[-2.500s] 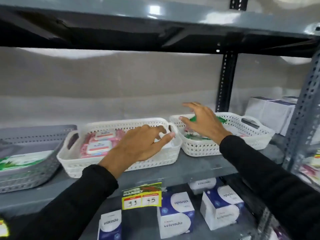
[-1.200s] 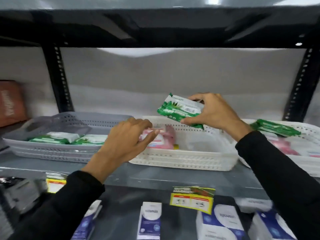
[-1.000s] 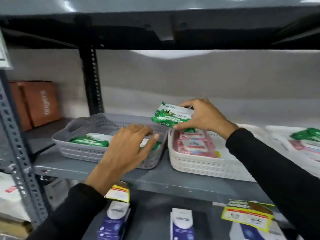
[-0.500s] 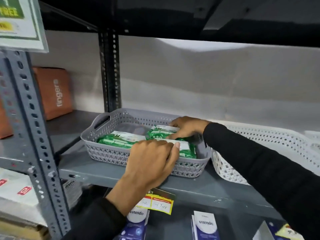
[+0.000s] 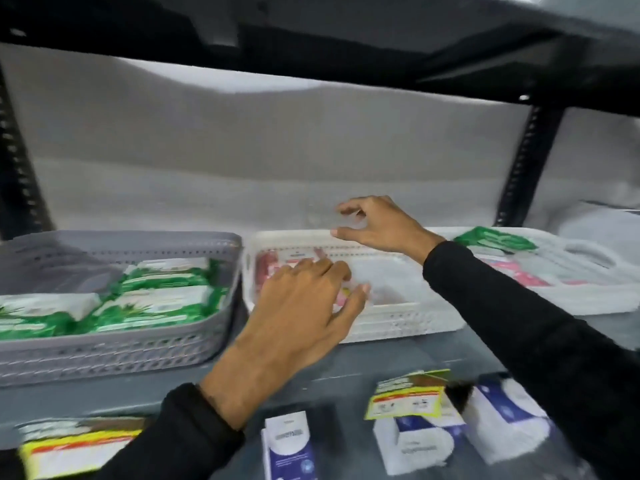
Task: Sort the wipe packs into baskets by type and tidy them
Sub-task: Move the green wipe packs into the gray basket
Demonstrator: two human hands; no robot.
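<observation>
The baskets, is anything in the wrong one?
Yes. A green pack lies on the far right white basket with pink packs, while the other green packs sit in the grey basket.

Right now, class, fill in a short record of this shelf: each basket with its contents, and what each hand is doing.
grey perforated plastic basket: green wipe packs
middle white perforated plastic basket: pink wipe packs, right half bare
right white perforated plastic basket: green wipe pack atop pink packs, still mixed
left hand: open, over middle basket's front rim
right hand: open, empty, above its back rim
</observation>
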